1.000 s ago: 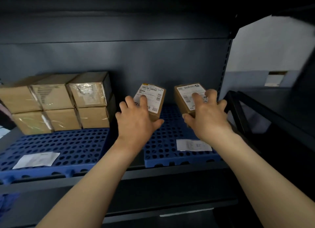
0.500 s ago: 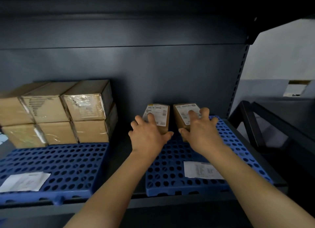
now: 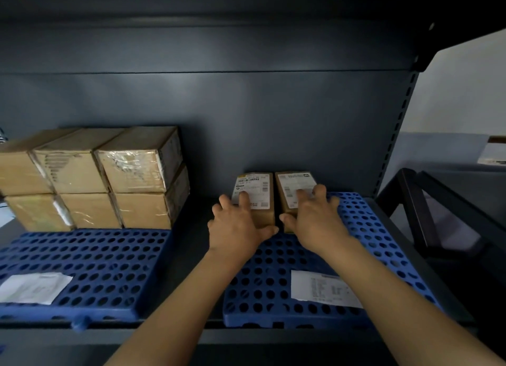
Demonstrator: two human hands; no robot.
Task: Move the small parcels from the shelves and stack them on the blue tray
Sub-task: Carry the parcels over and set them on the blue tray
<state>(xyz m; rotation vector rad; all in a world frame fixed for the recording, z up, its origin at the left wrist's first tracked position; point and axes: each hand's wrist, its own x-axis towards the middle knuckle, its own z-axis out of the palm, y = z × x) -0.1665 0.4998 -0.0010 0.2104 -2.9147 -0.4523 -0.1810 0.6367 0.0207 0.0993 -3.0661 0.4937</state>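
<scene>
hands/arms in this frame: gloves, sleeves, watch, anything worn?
Nothing worn that shows. The left hand and right hand are bare, with no gloves, rings or tape visible. Both forearms are uncovered right down to the bottom edge of the picture: no sleeve cuffs, no watch or wristband, no markers or cables.

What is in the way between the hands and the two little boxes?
Nothing visible. The left hand already lies on the left parcel, and the right hand on the right parcel. Both parcels sit on the blue tray.
</scene>
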